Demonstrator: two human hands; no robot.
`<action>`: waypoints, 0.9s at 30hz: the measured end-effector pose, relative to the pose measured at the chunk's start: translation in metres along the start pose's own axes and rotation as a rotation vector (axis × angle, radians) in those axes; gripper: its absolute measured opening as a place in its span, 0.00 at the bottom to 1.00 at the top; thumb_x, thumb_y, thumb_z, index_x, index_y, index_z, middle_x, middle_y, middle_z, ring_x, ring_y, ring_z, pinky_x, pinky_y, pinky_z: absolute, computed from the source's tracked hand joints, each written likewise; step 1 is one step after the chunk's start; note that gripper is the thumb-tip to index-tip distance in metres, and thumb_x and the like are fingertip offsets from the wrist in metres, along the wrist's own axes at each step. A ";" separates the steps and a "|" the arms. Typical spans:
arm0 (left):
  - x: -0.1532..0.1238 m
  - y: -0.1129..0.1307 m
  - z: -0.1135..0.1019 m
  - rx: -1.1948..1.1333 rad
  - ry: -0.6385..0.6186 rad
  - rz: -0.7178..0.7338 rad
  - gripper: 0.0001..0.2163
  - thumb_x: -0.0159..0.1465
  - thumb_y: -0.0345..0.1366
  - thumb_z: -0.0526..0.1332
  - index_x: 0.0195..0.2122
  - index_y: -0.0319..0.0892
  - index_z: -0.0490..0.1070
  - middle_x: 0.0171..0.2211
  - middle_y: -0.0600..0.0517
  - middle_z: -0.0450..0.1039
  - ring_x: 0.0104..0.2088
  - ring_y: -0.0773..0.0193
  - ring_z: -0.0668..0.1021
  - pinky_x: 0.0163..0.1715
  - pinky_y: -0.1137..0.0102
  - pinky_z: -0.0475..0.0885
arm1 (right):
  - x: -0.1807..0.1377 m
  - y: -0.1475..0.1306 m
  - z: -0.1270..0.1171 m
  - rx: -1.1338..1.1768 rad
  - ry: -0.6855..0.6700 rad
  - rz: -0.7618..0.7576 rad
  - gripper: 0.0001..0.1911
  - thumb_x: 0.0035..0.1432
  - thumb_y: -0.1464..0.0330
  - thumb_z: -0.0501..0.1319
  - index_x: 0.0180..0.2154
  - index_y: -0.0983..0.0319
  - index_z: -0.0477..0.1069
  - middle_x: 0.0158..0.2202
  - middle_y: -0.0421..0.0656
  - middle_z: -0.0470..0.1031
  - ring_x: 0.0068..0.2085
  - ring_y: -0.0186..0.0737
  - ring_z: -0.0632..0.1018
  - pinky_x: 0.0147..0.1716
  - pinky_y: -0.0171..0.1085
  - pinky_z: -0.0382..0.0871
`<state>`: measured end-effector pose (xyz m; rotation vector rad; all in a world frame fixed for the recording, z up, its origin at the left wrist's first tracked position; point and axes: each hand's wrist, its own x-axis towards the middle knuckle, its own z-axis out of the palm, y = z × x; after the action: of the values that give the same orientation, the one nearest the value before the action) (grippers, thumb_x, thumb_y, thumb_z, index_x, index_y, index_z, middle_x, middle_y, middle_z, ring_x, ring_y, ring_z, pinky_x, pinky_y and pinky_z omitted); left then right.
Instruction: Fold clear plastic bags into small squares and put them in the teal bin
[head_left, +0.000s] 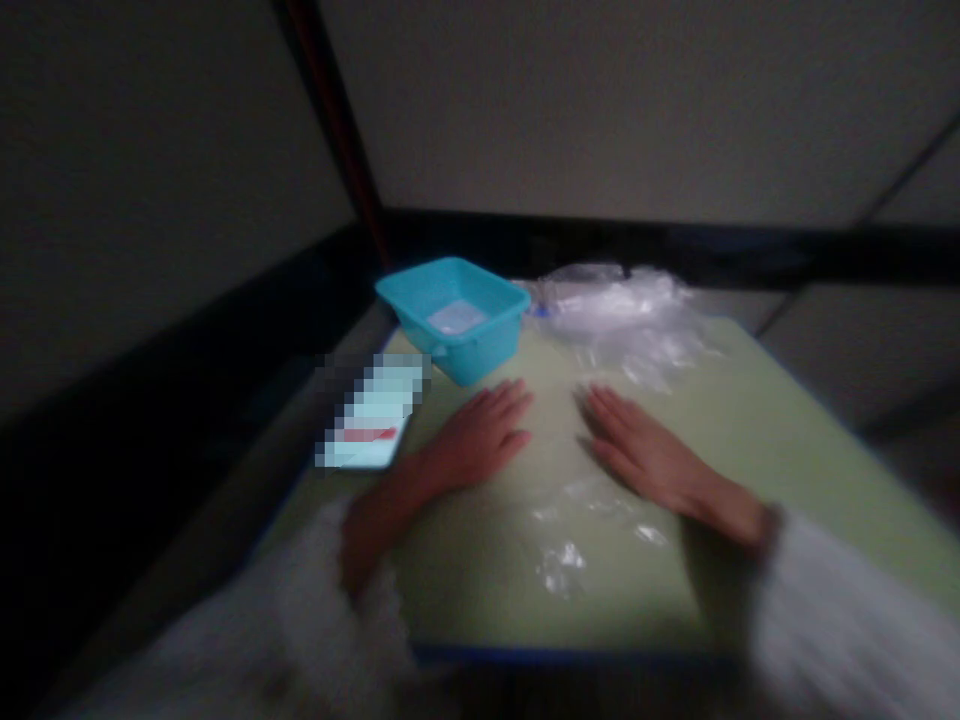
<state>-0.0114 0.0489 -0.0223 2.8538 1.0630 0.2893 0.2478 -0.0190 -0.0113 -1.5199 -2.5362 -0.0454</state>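
Both of my hands rest palm down near the middle of a pale green table [757,430]. My left hand [487,432] has its fingers stretched out, just in front of a turquoise plastic basket [487,350]. My right hand [641,450] is also flat, fingers extended, a short gap from the left. Between and below them lies a clear plastic bag [562,568], see-through and partly lost against the table; the hands appear to touch its upper part. Neither hand grips anything.
A pile of clear plastic bags [630,315] lies at the table's far side. Something pale sits inside the basket. A lit phone-like screen [375,415], pixelated, lies at the left edge. Blue edging [555,655] runs along the table's front. Walls stand behind; the scene is dim and blurred.
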 end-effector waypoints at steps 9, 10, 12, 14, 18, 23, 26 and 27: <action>0.004 0.047 -0.013 -0.025 0.085 0.086 0.25 0.67 0.40 0.46 0.61 0.30 0.54 0.65 0.40 0.48 0.66 0.57 0.52 0.64 0.62 0.49 | -0.017 -0.026 0.008 0.053 0.059 -0.099 0.37 0.66 0.54 0.44 0.66 0.67 0.36 0.66 0.54 0.45 0.66 0.48 0.50 0.62 0.50 0.50; 0.005 0.054 -0.013 -0.023 0.070 0.101 0.25 0.67 0.39 0.46 0.61 0.29 0.54 0.65 0.39 0.49 0.65 0.57 0.53 0.64 0.62 0.50 | -0.017 -0.025 0.009 0.055 0.052 -0.102 0.37 0.65 0.53 0.44 0.66 0.68 0.37 0.66 0.55 0.45 0.66 0.48 0.50 0.62 0.50 0.50; 0.008 0.065 -0.011 -0.011 0.043 0.125 0.25 0.66 0.39 0.46 0.61 0.28 0.54 0.65 0.39 0.49 0.65 0.57 0.53 0.64 0.63 0.50 | -0.016 -0.025 0.012 0.062 0.032 -0.105 0.38 0.65 0.53 0.44 0.66 0.70 0.39 0.66 0.56 0.45 0.66 0.48 0.50 0.62 0.49 0.50; 0.010 0.071 -0.008 0.004 0.020 0.133 0.26 0.66 0.39 0.47 0.62 0.28 0.52 0.65 0.39 0.49 0.65 0.57 0.53 0.64 0.63 0.49 | -0.016 -0.025 0.013 0.069 0.016 -0.105 0.38 0.65 0.52 0.44 0.65 0.71 0.41 0.66 0.57 0.46 0.66 0.48 0.51 0.63 0.49 0.50; 0.014 0.072 -0.003 0.025 -0.016 0.112 0.28 0.66 0.41 0.47 0.62 0.26 0.50 0.65 0.37 0.46 0.65 0.55 0.52 0.64 0.64 0.47 | -0.017 -0.027 0.012 0.070 0.024 -0.094 0.40 0.63 0.50 0.46 0.65 0.73 0.44 0.65 0.59 0.48 0.65 0.49 0.52 0.63 0.49 0.50; 0.014 0.069 0.000 0.007 -0.051 0.101 0.32 0.66 0.47 0.49 0.63 0.26 0.48 0.65 0.36 0.45 0.66 0.54 0.51 0.64 0.62 0.47 | -0.020 -0.028 0.012 0.069 0.078 -0.103 0.41 0.63 0.50 0.47 0.66 0.70 0.40 0.66 0.57 0.46 0.65 0.50 0.52 0.62 0.50 0.52; 0.012 0.066 0.001 0.002 -0.056 0.097 0.33 0.66 0.49 0.48 0.63 0.27 0.48 0.65 0.36 0.44 0.66 0.53 0.50 0.64 0.62 0.47 | -0.021 -0.027 0.013 0.058 0.087 -0.117 0.42 0.62 0.50 0.48 0.66 0.69 0.36 0.66 0.56 0.45 0.65 0.51 0.52 0.62 0.50 0.52; 0.011 0.064 0.001 0.001 -0.051 0.096 0.33 0.65 0.49 0.48 0.63 0.27 0.48 0.66 0.37 0.44 0.66 0.53 0.49 0.64 0.62 0.47 | -0.022 -0.027 0.013 0.050 0.089 -0.118 0.43 0.62 0.50 0.48 0.66 0.68 0.35 0.66 0.56 0.45 0.65 0.51 0.52 0.62 0.50 0.52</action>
<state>0.0384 0.0080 -0.0129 2.9018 0.9188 0.2207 0.2324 -0.0490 -0.0264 -1.3194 -2.5336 -0.0644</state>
